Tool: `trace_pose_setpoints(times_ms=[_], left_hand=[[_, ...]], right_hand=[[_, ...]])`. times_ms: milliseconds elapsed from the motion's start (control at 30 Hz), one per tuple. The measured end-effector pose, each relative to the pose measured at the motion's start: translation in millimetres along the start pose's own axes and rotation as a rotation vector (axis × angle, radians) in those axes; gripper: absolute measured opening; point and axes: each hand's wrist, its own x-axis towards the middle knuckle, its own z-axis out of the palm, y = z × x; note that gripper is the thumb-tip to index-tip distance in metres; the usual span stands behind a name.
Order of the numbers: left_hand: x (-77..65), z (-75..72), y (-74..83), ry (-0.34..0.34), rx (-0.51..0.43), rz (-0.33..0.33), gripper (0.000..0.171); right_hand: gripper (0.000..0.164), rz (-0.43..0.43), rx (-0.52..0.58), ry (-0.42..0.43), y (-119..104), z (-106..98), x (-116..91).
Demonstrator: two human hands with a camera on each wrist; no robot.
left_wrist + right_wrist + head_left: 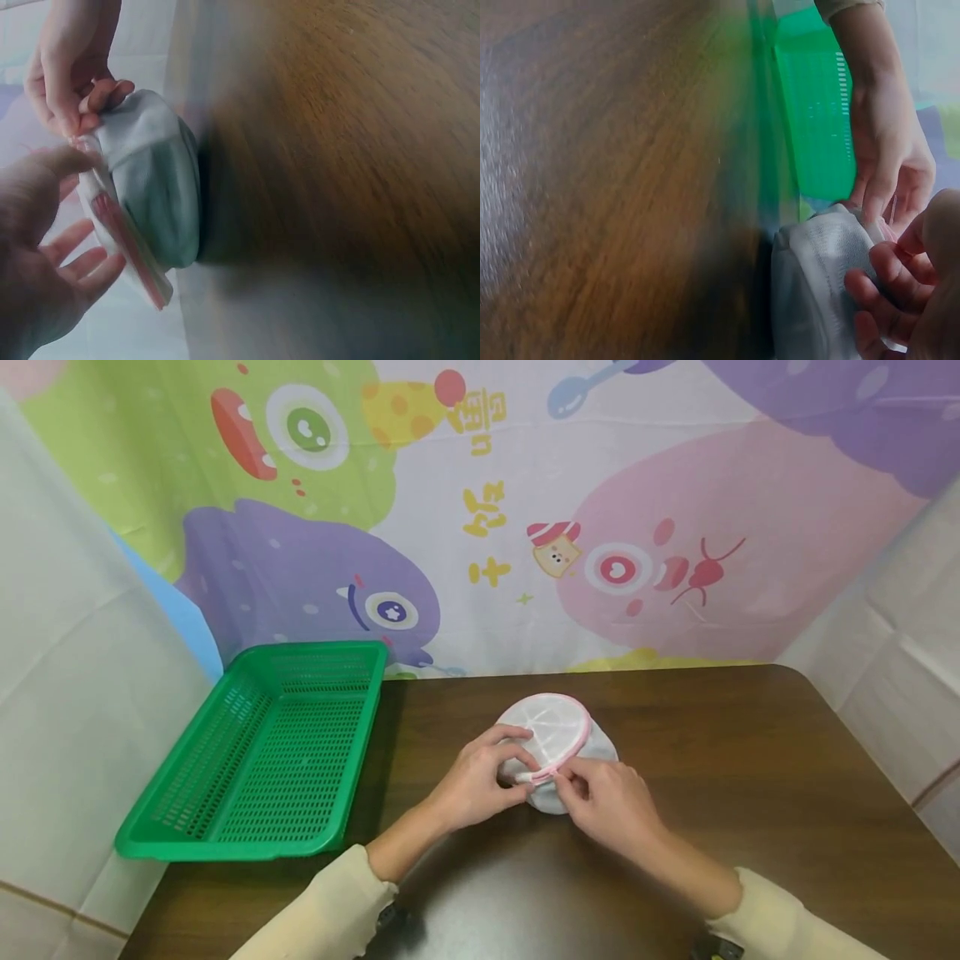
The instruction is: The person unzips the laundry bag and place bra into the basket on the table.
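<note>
I have both hands on a round white mesh bag [555,727] with pink trim, which sits on the dark wooden table [750,760] in front of me, its flat lid tilted up towards me. My left hand [480,772] pinches the near left of the rim, thumb below and index finger above, the other fingers spread over the lid. My right hand [611,802] pinches the pink edging right beside it, thumb against forefinger. Between them my fingers cover much of the near rim, so I cannot tell what exactly lies under the tips; in the right wrist view my own curled fingers also block part of the bag's side. Well apart to my left stands a green plastic basket [225,852] with slotted walls and floor, reaching past the table's left edge, and my left forearm passes just beside its near right corner. Behind the table hangs a cloth [495,635] printed with purple, green and pink cartoon monsters, and pale walls close in on either side. My cream sleeves [318,906] end above the wrists, with small dark objects partly showing below the cuffs
</note>
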Motion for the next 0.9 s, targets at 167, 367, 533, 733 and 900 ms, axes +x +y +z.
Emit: trace_pose_setpoints(times_ms=[167,367,533,733,900], left_hand=[[2.3,2.0,4.2,0.018,0.038,0.000,0.012],[2.8,2.6,4.9,0.010,0.038,-0.006,0.010],[2.2,0.3,4.4,0.009,0.047,0.002,0.009],[1.0,-3.4,2.6,0.014,0.058,0.010,0.008],[1.5,-0.4,2.0,0.018,0.059,0.011,0.010]], right_hand=[[0.040,-0.014,-0.004,0.001,-1.3,2.8,-2.0],[0.038,-0.008,-0.017,0.002,0.5,2.6,-2.8],[0.036,-0.009,-0.038,-0.005,3.0,1.4,-2.9],[0.037,-0.012,-0.043,0.009,5.8,-0.8,-2.6],[0.038,-0.008,-0.030,0.001,4.3,-1.4,-3.8]])
